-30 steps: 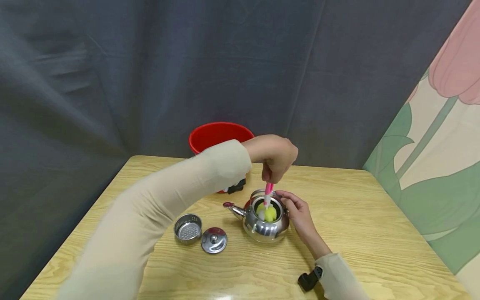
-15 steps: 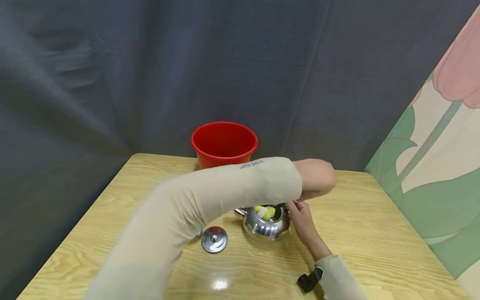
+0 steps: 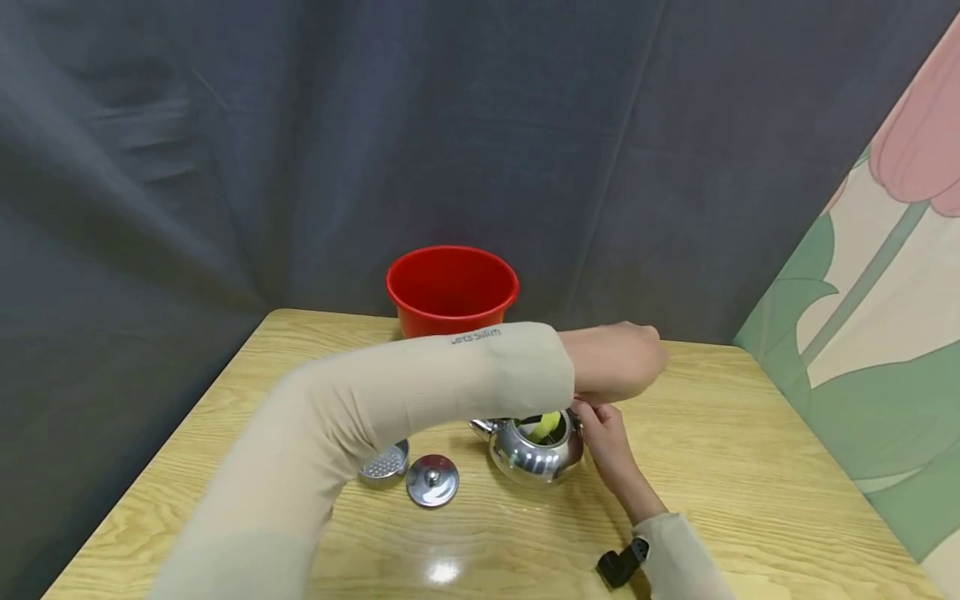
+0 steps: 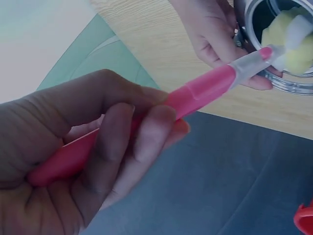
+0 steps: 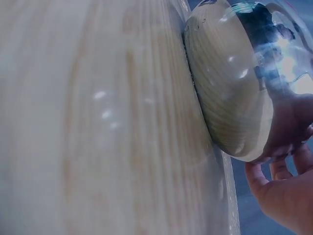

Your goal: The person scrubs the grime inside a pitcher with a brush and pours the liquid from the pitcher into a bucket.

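My left hand (image 3: 621, 364) grips the pink handle of a sponge brush (image 4: 208, 90), its fingers curled round it in the left wrist view. The yellow and white sponge head (image 3: 547, 427) sits inside the mouth of a shiny steel teapot (image 3: 534, 463). My left forearm hides part of the teapot and its spout in the head view. At the teapot's right side, my right hand (image 3: 606, 437) holds it near the handle mount and rim. Fingertips (image 5: 255, 177) touch the steel body in the right wrist view.
A steel lid (image 3: 432, 481) with a knob lies left of the teapot. Beside it stands a perforated strainer (image 3: 386, 463), partly hidden by my sleeve. A red bucket (image 3: 452, 322) is behind, near the back edge of the wooden table (image 3: 735, 467).
My left hand has swung right and tilted the sponge brush, and my forearm now crosses over the teapot. The sponge has shifted inside the mouth. My right hand stays at the teapot's side.
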### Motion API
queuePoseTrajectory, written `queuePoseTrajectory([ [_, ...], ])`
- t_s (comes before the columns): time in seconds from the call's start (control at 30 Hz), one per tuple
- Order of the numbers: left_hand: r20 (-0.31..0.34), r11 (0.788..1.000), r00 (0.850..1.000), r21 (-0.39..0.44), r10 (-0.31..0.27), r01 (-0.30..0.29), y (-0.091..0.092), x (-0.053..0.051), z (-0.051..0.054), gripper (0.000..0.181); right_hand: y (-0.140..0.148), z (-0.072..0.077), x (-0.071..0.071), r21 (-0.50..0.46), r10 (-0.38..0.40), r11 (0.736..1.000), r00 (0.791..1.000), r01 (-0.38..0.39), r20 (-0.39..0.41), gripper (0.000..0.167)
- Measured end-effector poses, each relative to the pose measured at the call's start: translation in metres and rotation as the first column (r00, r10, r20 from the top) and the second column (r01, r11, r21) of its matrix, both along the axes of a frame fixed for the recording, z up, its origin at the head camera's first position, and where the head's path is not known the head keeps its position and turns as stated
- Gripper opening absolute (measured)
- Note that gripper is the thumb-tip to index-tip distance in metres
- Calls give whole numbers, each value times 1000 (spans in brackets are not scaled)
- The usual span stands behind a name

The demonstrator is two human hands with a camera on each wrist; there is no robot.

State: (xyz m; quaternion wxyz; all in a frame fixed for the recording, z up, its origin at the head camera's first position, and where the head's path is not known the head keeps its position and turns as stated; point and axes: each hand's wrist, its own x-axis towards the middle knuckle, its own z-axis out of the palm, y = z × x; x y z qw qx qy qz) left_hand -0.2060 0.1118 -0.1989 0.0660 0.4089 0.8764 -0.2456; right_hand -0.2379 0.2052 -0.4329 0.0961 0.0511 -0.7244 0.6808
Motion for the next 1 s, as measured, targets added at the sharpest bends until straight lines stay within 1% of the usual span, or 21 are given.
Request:
queuePoseTrajectory([
  [0.13,17,999,1000,41,12,-13,-6,-2,0,35,0,1,0,3,-16,1000,999,16,30,14],
  [0.23,40,994,999,102,23,-27,-15,-4,0,35,1,1,0,11,-2,1000,999,2,35,16],
  [0.3,48,990,999,141,17,-23,-22,-5,1,32,2,1,0,15,9,1000,999,-9,35,19],
  [0.47,57,973,998,228,-1,-12,-41,-9,1,27,4,2,0,8,39,999,999,-40,36,24],
  [0.57,76,962,997,272,7,-28,-52,-14,0,21,5,3,1,1,67,998,997,-67,24,28],
  [0.6,96,954,995,297,18,-46,-57,-15,0,18,5,4,1,0,77,997,997,-77,18,29],
  [0.67,145,933,989,349,44,-92,-66,-19,-1,15,6,4,2,-1,88,996,996,-88,12,31],
  [0.7,179,918,982,377,58,-123,-71,-21,-2,14,6,4,2,-2,89,996,996,-89,11,31],
  [0.77,253,880,963,433,89,-195,-82,-24,-5,13,6,4,4,-5,94,996,995,-94,13,32],
  [0.87,360,816,926,496,118,-297,-98,-29,-9,11,6,4,5,-2,87,996,996,-87,19,32],
  [0.93,401,780,908,525,125,-340,-108,-32,-12,9,6,4,6,-1,84,996,996,-84,13,31],
  [1.0,427,751,896,550,124,-366,-117,-36,-14,8,5,4,6,0,88,996,996,-88,0,31],
])
